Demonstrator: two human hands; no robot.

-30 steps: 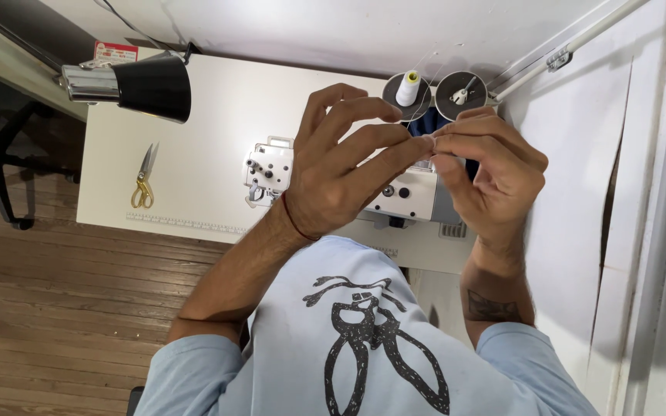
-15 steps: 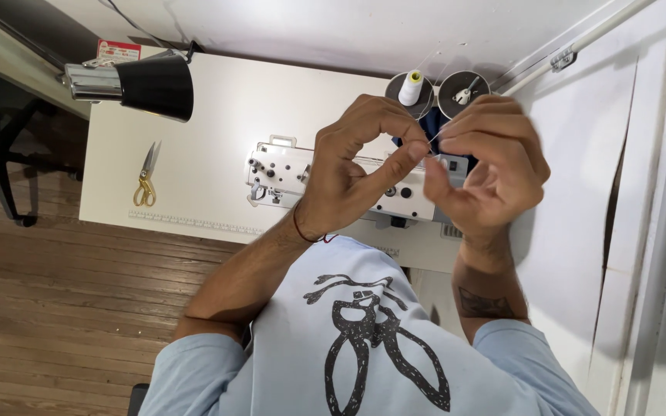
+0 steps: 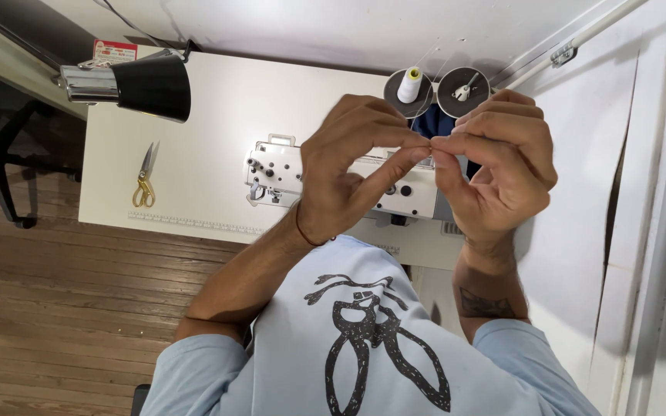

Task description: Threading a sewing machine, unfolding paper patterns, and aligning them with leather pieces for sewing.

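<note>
Head view: left hand (image 3: 352, 173) and right hand (image 3: 495, 166) fingertip to fingertip, both pinching thin thread above white sewing machine (image 3: 279, 173).

Desk (image 3: 217, 115) smooth matt white laminate, floor (image 3: 55, 308) worn wood planks, lamp (image 3: 152, 85) glossy black shade, sewing machine (image 3: 279, 173) glossy white, scissors (image 3: 145, 179) metal blades.

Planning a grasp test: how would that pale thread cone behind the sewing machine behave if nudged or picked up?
The thread cone stands upright, tall and narrow, on a round dark stand, so a sideways nudge would probably tip it. It looks small and likely light. Its tapered, wound surface should grip fairly well, though a dropped cone would likely roll in a curve.
</note>
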